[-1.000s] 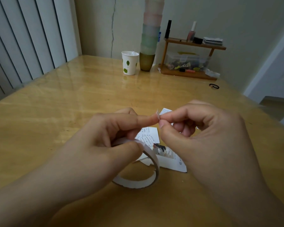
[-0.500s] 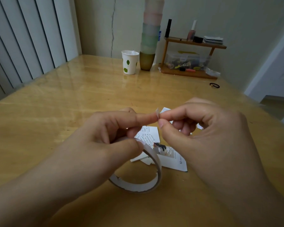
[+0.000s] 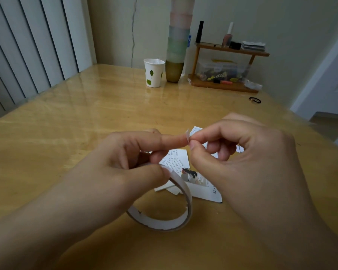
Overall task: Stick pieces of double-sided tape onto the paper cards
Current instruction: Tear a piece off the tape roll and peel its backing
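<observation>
The right hand's (image 3: 248, 158) thumb and forefinger are pinched tight on a tiny scrap of tape (image 3: 187, 135), and that scrap sits on the tip of the left forefinger, which points straight out toward three o'clock. So the whole thing turns on that one contact: the scrap stands nearly upright, its long axis running twelve to six, wedged between the two fingertips, with the right hand at its three o'clock side and the left at its nine. Whether it is stuck to the left fingertip or only resting against it, I cannot tell.

The left hand (image 3: 129, 158) does double duty. Its thumb and lower fingers grip the tape roll (image 3: 170, 221), which hangs from that grip toward six o'clock as a thin, nearly spent ring, tilted with its open centre facing up toward us. The right hand's other fingers are curled loosely into the palm, holding nothing more.

The cards (image 3: 176, 160) lie flat on the table (image 3: 70, 125), directly under the fingertips and a little toward six o'clock, partly hidden by both hands. From the pinch the way to them is simply down, and the right hand, already gripping the scrap, looks the better placed to carry it there.
</observation>
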